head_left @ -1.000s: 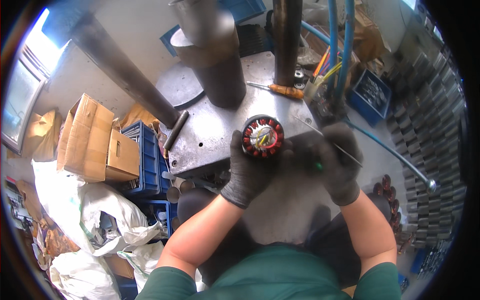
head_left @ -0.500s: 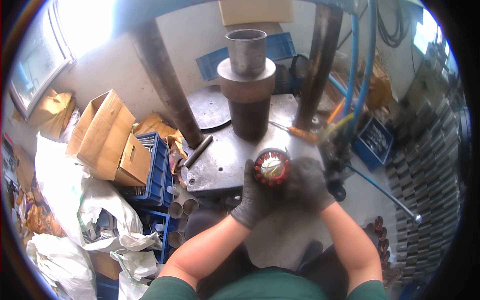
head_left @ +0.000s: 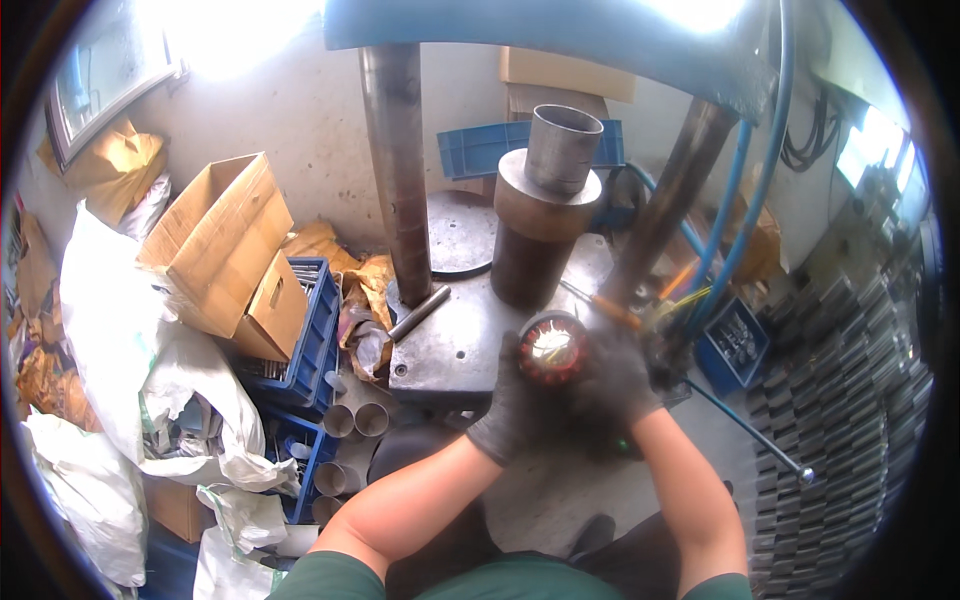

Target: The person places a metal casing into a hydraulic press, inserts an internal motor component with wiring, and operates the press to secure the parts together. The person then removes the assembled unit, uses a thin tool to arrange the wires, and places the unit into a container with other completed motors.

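Between my gloved hands, just off the near edge of the metal press table, is a motor stator (head_left: pixel 552 349), a dark ring lined with red windings and a bright opening in the middle. My left hand (head_left: pixel 507 405) is closed around its left side. On the right side my right hand (head_left: pixel 615 375) presses against it, its fingers blurred and partly merged with the dark ring. Behind the stator stands a thick steel cylinder (head_left: pixel 540 245) with a wide collar and an open tube (head_left: pixel 565 150) on top. An orange-handled screwdriver (head_left: pixel 615 312) lies right of the cylinder.
A short metal rod (head_left: pixel 419 314) lies on the table (head_left: pixel 440 365) by the left press column (head_left: pixel 395 170). Left are cardboard boxes (head_left: pixel 215 250), blue crates (head_left: pixel 325 330) and white sacks (head_left: pixel 110 340). A ball-ended lever (head_left: pixel 750 430) juts out at right before stacked metal parts (head_left: pixel 850 420).
My view has shifted, so the press sits further right and lower. The stator remains between my hands, tipped slightly differently; my right hand is blurred by motion.
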{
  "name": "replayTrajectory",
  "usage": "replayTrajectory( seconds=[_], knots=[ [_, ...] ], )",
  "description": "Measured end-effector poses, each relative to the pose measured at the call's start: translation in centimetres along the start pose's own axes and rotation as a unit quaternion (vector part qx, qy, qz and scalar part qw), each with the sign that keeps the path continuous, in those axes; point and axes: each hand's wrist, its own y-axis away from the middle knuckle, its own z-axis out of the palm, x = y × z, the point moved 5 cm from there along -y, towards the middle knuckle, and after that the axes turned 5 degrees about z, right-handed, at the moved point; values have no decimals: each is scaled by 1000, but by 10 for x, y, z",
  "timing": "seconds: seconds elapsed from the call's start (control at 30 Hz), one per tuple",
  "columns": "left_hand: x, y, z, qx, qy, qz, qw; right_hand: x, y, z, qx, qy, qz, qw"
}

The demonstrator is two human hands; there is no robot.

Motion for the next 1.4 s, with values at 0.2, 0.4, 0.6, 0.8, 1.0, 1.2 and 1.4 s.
replayTrajectory(
  seconds=[0.2,0.4,0.6,0.8,1.0,1.2,1.4],
  knots=[
    [9,10,29,-43,-232,107,966,3,50,-23,-1,-46,-7,999],
    [19,21,50,-30,-515,206,832,-25,123,-156,51,-108,50,992],
    [0,17,17,-67,-596,311,737,12,214,-251,253,79,52,963],
    [5,38,54,-126,-764,394,495,68,267,-222,346,25,263,900],
    [12,42,61,-175,-745,462,448,110,220,-212,541,-252,272,755],
    [20,39,55,-123,-793,491,339,148,125,-222,564,-261,227,750],
    [23,26,96,-136,-798,519,273,165,102,-222,564,-268,254,739]
  ],
)
